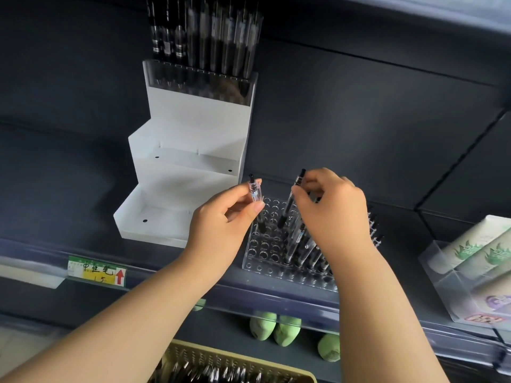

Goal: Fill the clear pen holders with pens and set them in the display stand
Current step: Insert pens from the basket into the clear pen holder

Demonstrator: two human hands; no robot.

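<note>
A clear pen holder (266, 251) with rows of round holes stands on the dark shelf; its right part holds several clear-barrelled black pens. My left hand (221, 222) pinches one pen (255, 201) upright, tip down at the holder's far left corner. My right hand (331, 208) pinches another pen (290, 201) near its top, tip down in the holder's middle. The white stepped display stand (190, 164) stands left of the holder. A filled clear holder (200, 84) with tall black pens sits in its top tier; the two lower tiers are bare.
A price label (96, 270) with a red arrow is clipped to the shelf edge. A yellow basket of pens (229, 366) lies below. Green rounded items (286, 330) sit on the lower shelf. A clear box with packaged goods (475, 266) stands at the right.
</note>
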